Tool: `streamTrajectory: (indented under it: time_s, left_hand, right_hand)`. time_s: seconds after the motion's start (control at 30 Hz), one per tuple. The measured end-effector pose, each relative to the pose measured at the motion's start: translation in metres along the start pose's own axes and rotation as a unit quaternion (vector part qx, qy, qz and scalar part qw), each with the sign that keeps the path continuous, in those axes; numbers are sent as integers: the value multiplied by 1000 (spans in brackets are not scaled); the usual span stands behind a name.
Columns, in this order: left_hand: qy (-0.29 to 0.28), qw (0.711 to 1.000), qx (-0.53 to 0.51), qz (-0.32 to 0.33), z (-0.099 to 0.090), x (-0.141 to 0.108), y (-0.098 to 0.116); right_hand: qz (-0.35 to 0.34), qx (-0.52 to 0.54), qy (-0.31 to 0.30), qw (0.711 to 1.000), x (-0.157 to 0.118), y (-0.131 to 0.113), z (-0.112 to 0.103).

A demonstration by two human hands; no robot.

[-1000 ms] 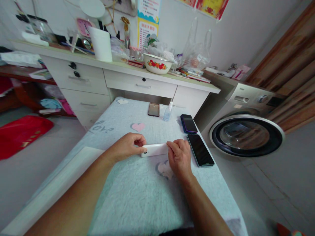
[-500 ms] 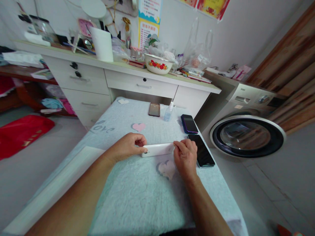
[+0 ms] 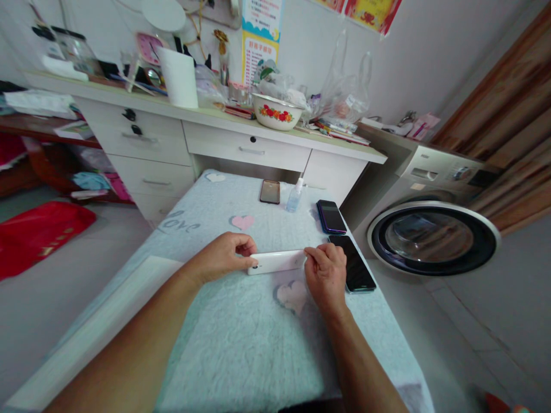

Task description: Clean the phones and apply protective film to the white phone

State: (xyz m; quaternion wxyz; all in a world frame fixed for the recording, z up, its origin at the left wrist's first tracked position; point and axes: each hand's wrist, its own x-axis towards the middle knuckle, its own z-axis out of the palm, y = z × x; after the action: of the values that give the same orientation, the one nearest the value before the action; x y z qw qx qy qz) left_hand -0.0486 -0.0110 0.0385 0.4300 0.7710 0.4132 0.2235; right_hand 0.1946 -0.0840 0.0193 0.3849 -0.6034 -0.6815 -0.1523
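A white phone (image 3: 278,262) is held edge-up above the cloth-covered table (image 3: 241,350), its long side running left to right. My left hand (image 3: 226,256) pinches its left end between thumb and fingers, near a small dark camera spot. At the other end, the closed fingers of my right hand (image 3: 325,275) grip the corner. Just right of that hand lies a large black phone (image 3: 355,267), and a smaller dark phone (image 3: 331,217) is behind it.
A phone case (image 3: 270,191) and a clear spray bottle (image 3: 295,195) are at the table's far end. Beyond stands a white desk (image 3: 224,136) bearing a flowered bowl (image 3: 278,113) and a paper roll (image 3: 177,78). A washing machine (image 3: 422,166) is at the right.
My right hand has shifted very slightly to the right at the phone's end. My left hand and the white phone look the same.
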Motion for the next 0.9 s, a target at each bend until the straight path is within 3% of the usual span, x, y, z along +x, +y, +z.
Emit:
streamTrajectory:
  time_s: [0.27,0.9]
  left_hand:
    - [-1,1000,-6,3,1,0,1]
    - [0,1000,-7,2,0,0,1]
  right_hand:
    - [-32,23,-32,999,-1,-9,-1]
    - [-13,9,-10,1000,1,-5,-2]
